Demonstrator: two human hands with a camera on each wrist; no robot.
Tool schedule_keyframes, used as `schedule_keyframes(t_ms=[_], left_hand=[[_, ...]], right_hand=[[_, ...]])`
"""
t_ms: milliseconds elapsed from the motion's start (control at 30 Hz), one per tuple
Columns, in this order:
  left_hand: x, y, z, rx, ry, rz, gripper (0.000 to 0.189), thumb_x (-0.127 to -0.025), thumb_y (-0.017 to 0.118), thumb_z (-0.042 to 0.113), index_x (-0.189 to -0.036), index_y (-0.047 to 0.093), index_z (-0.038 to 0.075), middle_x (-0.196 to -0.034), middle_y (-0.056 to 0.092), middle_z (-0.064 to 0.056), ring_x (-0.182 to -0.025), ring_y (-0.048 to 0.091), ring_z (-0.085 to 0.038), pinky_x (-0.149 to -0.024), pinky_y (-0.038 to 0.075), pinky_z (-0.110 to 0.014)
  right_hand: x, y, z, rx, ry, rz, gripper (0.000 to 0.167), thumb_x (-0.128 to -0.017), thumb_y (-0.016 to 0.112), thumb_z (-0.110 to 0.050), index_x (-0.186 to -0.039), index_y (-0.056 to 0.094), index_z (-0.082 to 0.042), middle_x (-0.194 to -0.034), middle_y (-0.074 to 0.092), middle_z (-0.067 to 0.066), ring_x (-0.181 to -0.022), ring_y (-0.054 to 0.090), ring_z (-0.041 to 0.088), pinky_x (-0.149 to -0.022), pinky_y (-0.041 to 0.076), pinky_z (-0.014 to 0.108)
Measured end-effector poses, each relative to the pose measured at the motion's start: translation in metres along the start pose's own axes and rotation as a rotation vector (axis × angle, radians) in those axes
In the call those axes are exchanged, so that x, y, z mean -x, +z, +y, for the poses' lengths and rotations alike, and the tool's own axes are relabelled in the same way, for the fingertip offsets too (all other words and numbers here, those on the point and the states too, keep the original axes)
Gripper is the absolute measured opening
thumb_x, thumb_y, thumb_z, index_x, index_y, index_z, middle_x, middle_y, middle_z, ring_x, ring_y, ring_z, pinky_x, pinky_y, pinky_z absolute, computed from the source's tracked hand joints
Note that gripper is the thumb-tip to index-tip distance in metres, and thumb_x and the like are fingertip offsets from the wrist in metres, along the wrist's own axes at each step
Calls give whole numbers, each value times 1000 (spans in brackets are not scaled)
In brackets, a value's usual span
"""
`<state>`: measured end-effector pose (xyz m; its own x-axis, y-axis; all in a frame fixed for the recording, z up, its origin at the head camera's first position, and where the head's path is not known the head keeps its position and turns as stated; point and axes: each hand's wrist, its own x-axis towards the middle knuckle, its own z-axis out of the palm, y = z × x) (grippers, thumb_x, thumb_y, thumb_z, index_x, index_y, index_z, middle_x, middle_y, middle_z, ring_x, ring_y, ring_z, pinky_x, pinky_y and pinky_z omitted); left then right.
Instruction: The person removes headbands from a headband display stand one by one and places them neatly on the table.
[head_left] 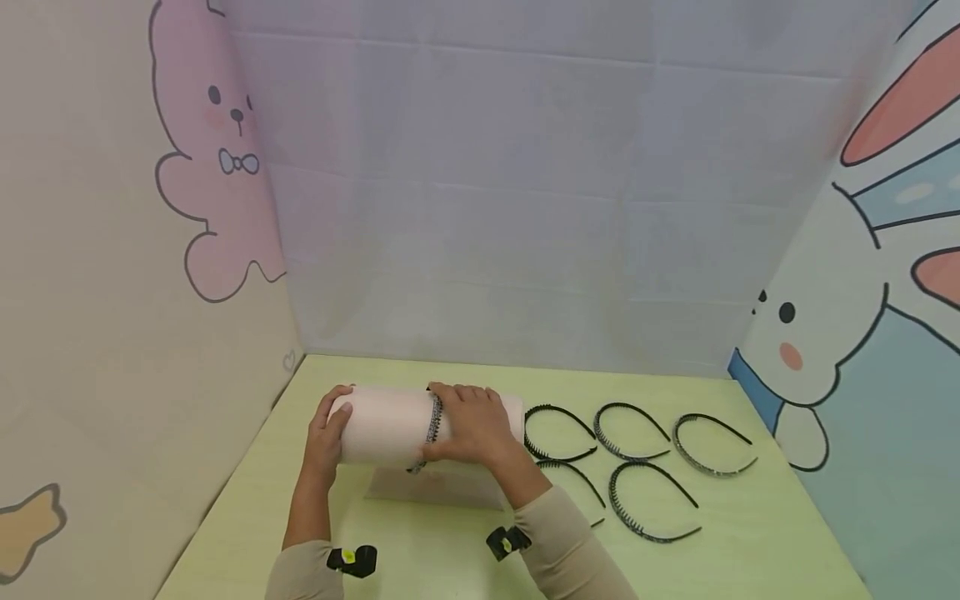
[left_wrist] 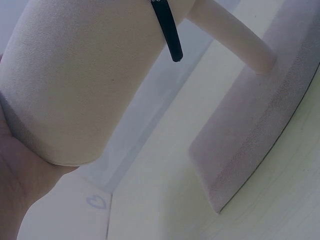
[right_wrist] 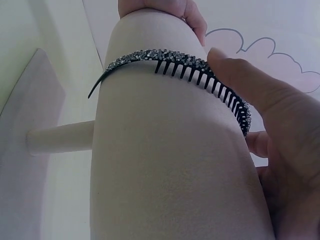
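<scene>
A padded pale-pink headband stand (head_left: 384, 427), a thick horizontal roll on a short post, rises above its flat base (left_wrist: 245, 125). At the roll's left end my left hand (head_left: 327, 433) holds it, fingers over the top and thumb on the near side. Around the roll's middle sits a black toothed headband (right_wrist: 155, 56) covered in silvery glitter stones. My right hand (head_left: 476, 427) lies over the roll just right of this headband; in the right wrist view its thumb (right_wrist: 235, 75) presses the band's edge. One dark tip of the band (left_wrist: 172, 47) hangs below the roll.
Several more black headbands lie on the pale green table to the right, such as one in the back row (head_left: 630, 429), one at the far right (head_left: 712, 446) and one nearer (head_left: 651, 504). Cartoon-printed walls enclose the left, back and right.
</scene>
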<state>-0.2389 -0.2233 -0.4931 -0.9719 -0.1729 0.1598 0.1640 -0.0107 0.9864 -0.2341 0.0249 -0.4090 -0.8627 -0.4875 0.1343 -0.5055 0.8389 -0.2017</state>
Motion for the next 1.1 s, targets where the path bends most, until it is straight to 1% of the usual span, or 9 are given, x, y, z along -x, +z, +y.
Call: schedule_keyframes(t_ms=[167,300,467,600,867,1000,1100], left_hand=[[0,-1,2,-12,-2,-14,32,-99,44,28,-127,45,12,-131,40,3,-99,45,-30,-68,43,-43],[0,0,3,-23,-6,-10,32,-99,44,27,-127,44,12,-131,40,3,-100,45,-29,-68,42,-42],[1,1,5,-10,-19,-17,32,-99,43,26,-128,43,12,-132,39,2,-99,45,-29,-68,43,-42],[1,1,4,1,-15,-26,32,-100,42,25,-128,43,11,-132,39,2,-99,46,-28,-68,43,-43],[1,1,2,-7,-21,-14,32,-99,44,27,-127,45,12,-131,40,4,-98,46,-29,-67,43,-42],[2,-1,2,-16,-27,-10,31,-99,44,27,-126,45,12,-130,40,2,-96,47,-29,-66,44,-42],[2,-1,3,-20,-21,-10,32,-99,44,27,-126,45,12,-130,40,2,-97,47,-29,-66,44,-42]], right_hand=[[-1,1,4,-9,-16,12,96,-64,68,-70,-141,36,-23,-129,50,2,-117,46,23,-94,33,45],[-2,1,6,-24,-14,11,97,-63,68,-71,-141,36,-22,-131,49,3,-118,45,22,-95,32,44],[-1,-1,7,-32,-15,14,94,-64,69,-69,-140,38,-22,-128,51,2,-116,47,22,-94,33,44],[0,-1,9,-32,-13,15,92,-65,69,-68,-139,39,-22,-126,52,1,-114,48,22,-93,34,44],[3,-5,12,-11,2,-3,89,-65,68,-68,-137,40,-25,-122,54,-1,-110,50,22,-89,36,45],[5,-6,15,-7,13,-21,88,-65,68,-68,-137,40,-26,-123,54,0,-109,50,24,-91,32,51],[6,-7,20,-6,17,-25,88,-65,67,-69,-137,39,-27,-124,53,1,-111,49,26,-95,25,59]])
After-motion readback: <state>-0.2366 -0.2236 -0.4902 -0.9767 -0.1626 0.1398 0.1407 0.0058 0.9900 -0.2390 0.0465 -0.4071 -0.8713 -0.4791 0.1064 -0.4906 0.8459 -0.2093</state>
